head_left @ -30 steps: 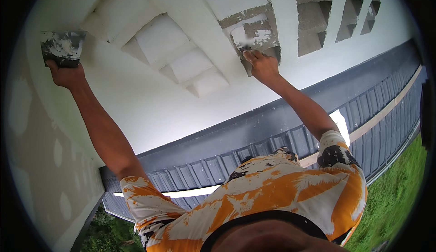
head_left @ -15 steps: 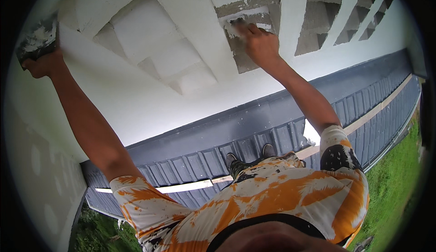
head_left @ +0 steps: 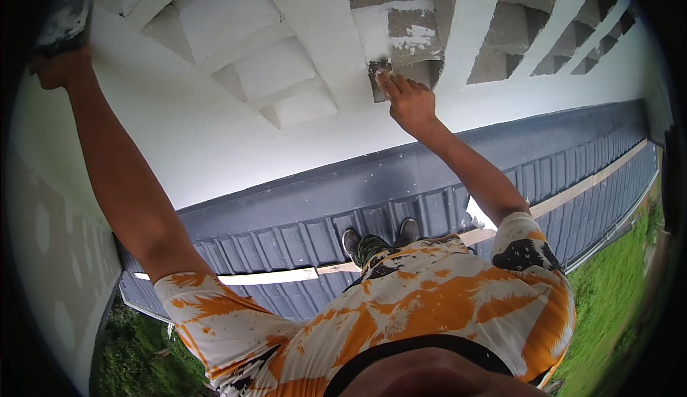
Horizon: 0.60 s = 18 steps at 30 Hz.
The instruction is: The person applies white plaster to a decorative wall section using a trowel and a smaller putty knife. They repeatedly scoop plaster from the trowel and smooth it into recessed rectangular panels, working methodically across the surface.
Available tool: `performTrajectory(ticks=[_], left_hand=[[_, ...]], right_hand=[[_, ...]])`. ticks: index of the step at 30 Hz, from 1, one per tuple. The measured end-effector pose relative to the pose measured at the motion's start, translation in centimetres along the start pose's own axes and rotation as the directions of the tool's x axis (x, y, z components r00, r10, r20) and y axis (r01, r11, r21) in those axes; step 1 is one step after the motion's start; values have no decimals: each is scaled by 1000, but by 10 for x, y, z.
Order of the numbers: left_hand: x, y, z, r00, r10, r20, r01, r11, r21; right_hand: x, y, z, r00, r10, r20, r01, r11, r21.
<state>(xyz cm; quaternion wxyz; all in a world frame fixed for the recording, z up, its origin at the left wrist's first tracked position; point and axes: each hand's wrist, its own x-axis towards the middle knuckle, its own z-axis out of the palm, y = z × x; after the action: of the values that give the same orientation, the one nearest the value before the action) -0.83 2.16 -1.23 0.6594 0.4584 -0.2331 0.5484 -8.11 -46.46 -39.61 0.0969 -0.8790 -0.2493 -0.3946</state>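
At the far left, my left hand (head_left: 63, 68) is raised, its fingers closed round the edge of a dark flat plastering board (head_left: 70, 23) smeared with white plaster. My right hand (head_left: 413, 105) pinches a small putty knife (head_left: 379, 85), its dark blade flat against a recess in the wall (head_left: 236, 161). White plaster marks the fingers near the blade. Just above the knife runs a fresh white strip on the grey recessed block (head_left: 415, 32), which also carries a rough white patch. Part of the knife's handle is hidden in my grip.
More stepped recesses line the wall, white ones (head_left: 275, 68) to the left and bare grey ones (head_left: 519, 32) to the right. My shoes (head_left: 351, 241) stand on a dark ribbed roof (head_left: 286, 243). A wooden batten (head_left: 268, 277) crosses the roof; grass (head_left: 608, 304) lies beyond its edge.
My right hand has drawn the putty knife down the recess, and a white strip now shows above it. My left hand and the board sit slightly higher in view.
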Motion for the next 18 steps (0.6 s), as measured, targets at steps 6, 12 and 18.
performTrajectory(ticks=[6, 12, 18], left_hand=[[-35, 13, 30, 998, -48, 33, 48, 999, 12], [-27, 11, 26, 992, -69, -104, 72, 997, 29], [-9, 0, 3, 997, -8, -79, 8, 1000, -1]], right_hand=[[44, 12, -23, 984, 96, -149, -96, 995, 4], [84, 24, -2, 996, 79, -38, -80, 997, -20], [26, -6, -5, 995, 78, 64, -78, 997, 6]])
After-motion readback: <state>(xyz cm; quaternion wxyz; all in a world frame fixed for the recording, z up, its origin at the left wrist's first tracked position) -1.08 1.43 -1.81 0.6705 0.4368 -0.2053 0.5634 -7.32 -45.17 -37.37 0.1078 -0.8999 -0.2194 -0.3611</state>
